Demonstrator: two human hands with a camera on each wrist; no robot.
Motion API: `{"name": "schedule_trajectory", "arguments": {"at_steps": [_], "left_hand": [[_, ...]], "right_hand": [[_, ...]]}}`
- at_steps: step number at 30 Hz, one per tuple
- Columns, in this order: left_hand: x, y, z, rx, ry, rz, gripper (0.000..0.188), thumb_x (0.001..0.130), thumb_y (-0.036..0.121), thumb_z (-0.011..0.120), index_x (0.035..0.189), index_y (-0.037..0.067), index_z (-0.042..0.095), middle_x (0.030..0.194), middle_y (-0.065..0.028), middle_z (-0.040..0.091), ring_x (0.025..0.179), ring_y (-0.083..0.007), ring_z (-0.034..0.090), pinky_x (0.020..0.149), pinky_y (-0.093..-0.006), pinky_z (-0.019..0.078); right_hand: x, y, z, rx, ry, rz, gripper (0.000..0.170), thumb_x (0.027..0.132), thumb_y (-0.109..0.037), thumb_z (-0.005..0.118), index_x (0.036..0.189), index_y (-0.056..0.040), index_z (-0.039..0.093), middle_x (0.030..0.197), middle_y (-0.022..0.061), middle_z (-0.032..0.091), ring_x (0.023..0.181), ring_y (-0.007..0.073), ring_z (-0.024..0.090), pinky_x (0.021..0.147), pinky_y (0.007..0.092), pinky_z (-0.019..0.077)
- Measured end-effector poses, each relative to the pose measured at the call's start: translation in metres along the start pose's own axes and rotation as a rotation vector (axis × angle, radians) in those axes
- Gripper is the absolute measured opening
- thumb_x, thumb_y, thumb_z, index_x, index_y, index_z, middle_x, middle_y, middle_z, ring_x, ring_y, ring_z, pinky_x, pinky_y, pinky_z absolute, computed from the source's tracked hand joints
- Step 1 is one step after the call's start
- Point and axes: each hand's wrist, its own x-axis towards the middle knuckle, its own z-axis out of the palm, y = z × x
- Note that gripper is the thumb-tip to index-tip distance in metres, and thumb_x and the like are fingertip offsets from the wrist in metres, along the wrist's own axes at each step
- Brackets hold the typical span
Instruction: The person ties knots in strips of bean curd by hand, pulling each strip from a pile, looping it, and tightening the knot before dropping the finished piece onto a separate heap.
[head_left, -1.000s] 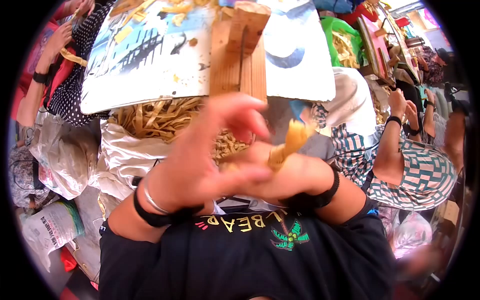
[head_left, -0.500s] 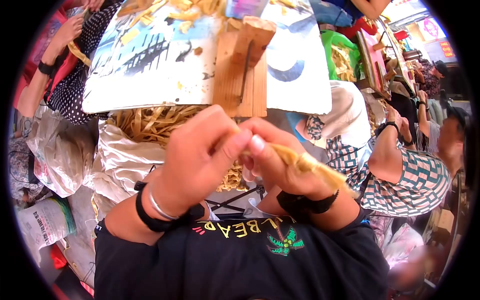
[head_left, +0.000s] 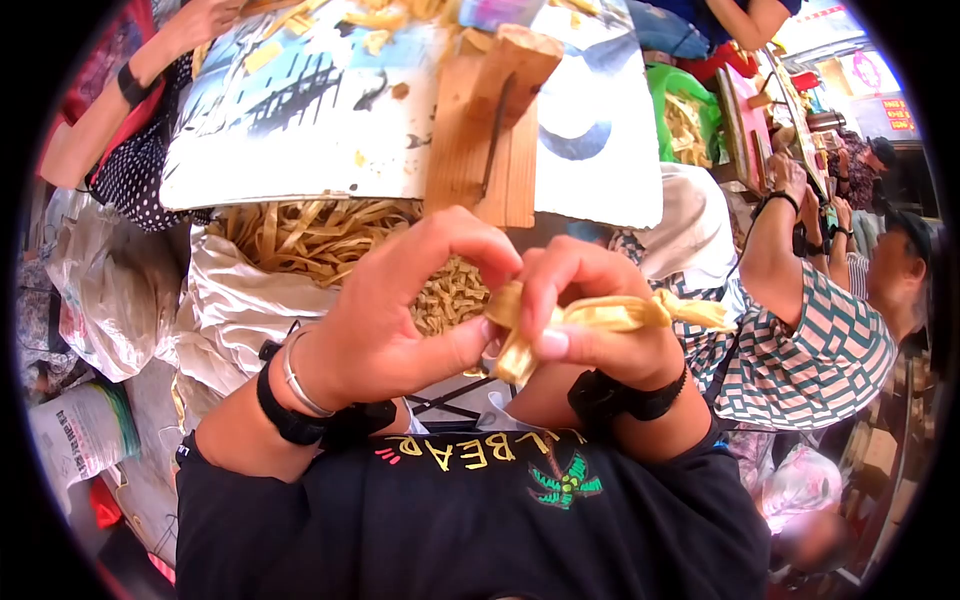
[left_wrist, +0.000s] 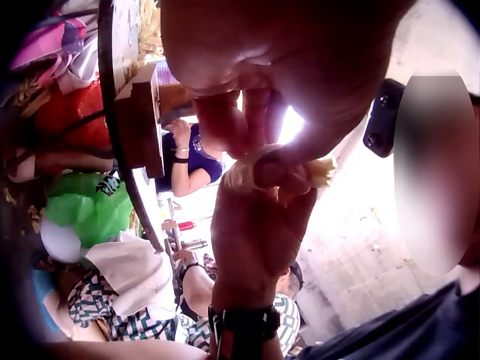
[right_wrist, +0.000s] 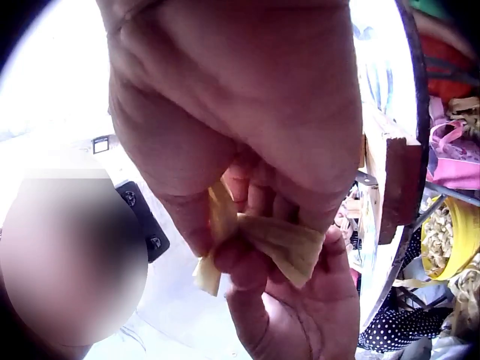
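Note:
A pale yellow, flat strip (head_left: 615, 313) lies across the right hand (head_left: 610, 325) in the head view, its frayed end pointing right. The right thumb and index finger pinch it where it crosses itself. Beside them, the left hand (head_left: 410, 310) curves round, thumb and index fingertips at the strip's left part. In the right wrist view the folded strip (right_wrist: 281, 244) shows two ends spreading apart below the right hand (right_wrist: 240, 105). The left wrist view has the left hand (left_wrist: 277, 60) above the right hand (left_wrist: 259, 232), with the strip (left_wrist: 247, 171) partly hidden between them.
Ahead stands a white table (head_left: 300, 150) with a wooden block fixture (head_left: 480, 130) at its edge. Below it lie long strips (head_left: 310, 235) and small knotted pieces (head_left: 450, 295). A green bag (head_left: 690, 110) is at right; people sit on both sides.
The hands have come together from the earlier crossed, blurred pose, then parted slightly at the fingertips. The strip now shows a crossing at the fingers, and its free end points more level to the right.

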Motion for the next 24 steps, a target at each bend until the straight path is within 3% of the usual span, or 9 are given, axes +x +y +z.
{"name": "schedule_trajectory", "arguments": {"at_steps": [4, 7, 9, 12, 13, 16, 19, 21, 24], "left_hand": [[-0.005, 0.002, 0.006, -0.226, 0.022, 0.030, 0.031, 0.078, -0.001, 0.063, 0.109, 0.002, 0.056, 0.090, -0.0035, 0.054, 0.081, -0.0118, 0.052, 0.078, -0.0252, 0.0420], [-0.006, 0.017, 0.014, -0.274, 0.223, -0.234, 0.032, 0.078, -0.002, 0.062, 0.109, 0.002, 0.055, 0.089, -0.0023, 0.054, 0.082, -0.0118, 0.051, 0.079, -0.0233, 0.0408], [-0.008, 0.018, 0.018, 0.017, 0.263, -0.117, 0.032, 0.078, -0.003, 0.065, 0.109, 0.001, 0.057, 0.091, -0.0074, 0.057, 0.078, -0.0176, 0.056, 0.074, -0.0279, 0.0459], [-0.006, 0.027, 0.035, 0.435, 0.245, 0.169, 0.030, 0.078, -0.003, 0.068, 0.107, 0.000, 0.059, 0.095, -0.0154, 0.062, 0.078, -0.0275, 0.062, 0.069, -0.0363, 0.0513], [-0.007, 0.026, 0.038, 0.467, 0.229, 0.238, 0.027, 0.080, -0.003, 0.068, 0.105, -0.001, 0.059, 0.097, -0.0155, 0.063, 0.082, -0.0246, 0.063, 0.071, -0.0348, 0.0515], [-0.009, 0.019, 0.042, 0.069, 0.443, 0.038, 0.017, 0.085, -0.003, 0.065, 0.101, -0.001, 0.058, 0.090, -0.0143, 0.060, 0.078, -0.0197, 0.061, 0.067, -0.0314, 0.0495], [0.008, 0.012, 0.026, 0.167, 0.378, -0.054, 0.007, 0.094, 0.007, 0.059, 0.092, 0.001, 0.058, 0.076, -0.0080, 0.054, 0.064, -0.0181, 0.055, 0.061, -0.0287, 0.0450], [0.006, 0.008, 0.011, 0.149, 0.067, -0.139, 0.013, 0.096, 0.013, 0.058, 0.089, 0.002, 0.059, 0.072, -0.0066, 0.052, 0.061, -0.0182, 0.053, 0.060, -0.0282, 0.0436], [0.007, 0.007, 0.001, 0.085, 0.065, -0.152, 0.020, 0.098, 0.018, 0.055, 0.087, 0.002, 0.060, 0.070, -0.0061, 0.050, 0.060, -0.0169, 0.049, 0.057, -0.0289, 0.0408]], "right_hand": [[-0.004, 0.002, 0.006, -0.224, 0.009, -0.105, 0.011, 0.085, -0.007, 0.074, 0.093, -0.0051, 0.066, 0.093, 0.0056, 0.064, 0.088, 0.0172, 0.061, 0.079, 0.0289, 0.0469], [-0.003, 0.013, 0.015, -0.666, 0.225, -0.240, 0.018, 0.081, -0.004, 0.077, 0.093, -0.0050, 0.064, 0.091, 0.0077, 0.066, 0.081, 0.0202, 0.064, 0.072, 0.0291, 0.0509], [-0.002, 0.016, 0.030, -0.857, 0.451, -0.269, 0.025, 0.082, -0.004, 0.076, 0.100, -0.0047, 0.059, 0.092, 0.0084, 0.067, 0.078, 0.0198, 0.067, 0.069, 0.0275, 0.0528], [0.001, 0.035, 0.028, -0.750, 0.602, -0.320, 0.031, 0.084, -0.004, 0.072, 0.109, -0.0040, 0.054, 0.093, 0.0085, 0.067, 0.080, 0.0195, 0.069, 0.069, 0.0268, 0.0537], [-0.001, 0.033, 0.027, -0.775, 0.600, -0.291, 0.031, 0.085, -0.003, 0.071, 0.110, -0.0038, 0.054, 0.093, 0.0083, 0.067, 0.081, 0.0192, 0.069, 0.070, 0.0268, 0.0539], [-0.005, 0.027, 0.024, -0.837, 0.532, -0.242, 0.030, 0.085, 0.000, 0.067, 0.112, -0.0031, 0.053, 0.092, 0.0087, 0.066, 0.081, 0.0198, 0.069, 0.070, 0.0276, 0.0545], [-0.001, 0.025, 0.022, -0.889, 0.463, -0.313, 0.031, 0.084, 0.002, 0.066, 0.112, -0.0024, 0.053, 0.091, 0.0095, 0.064, 0.077, 0.0219, 0.069, 0.069, 0.0278, 0.0546], [0.000, 0.026, 0.017, -0.907, 0.428, -0.289, 0.031, 0.087, -0.007, 0.067, 0.114, -0.0021, 0.052, 0.089, 0.0108, 0.062, 0.076, 0.0250, 0.066, 0.069, 0.0305, 0.0532], [0.011, 0.018, 0.010, -0.926, 0.353, -0.219, 0.023, 0.091, -0.020, 0.065, 0.105, -0.0036, 0.056, 0.081, 0.0107, 0.057, 0.071, 0.0291, 0.059, 0.064, 0.0363, 0.0486]]}}
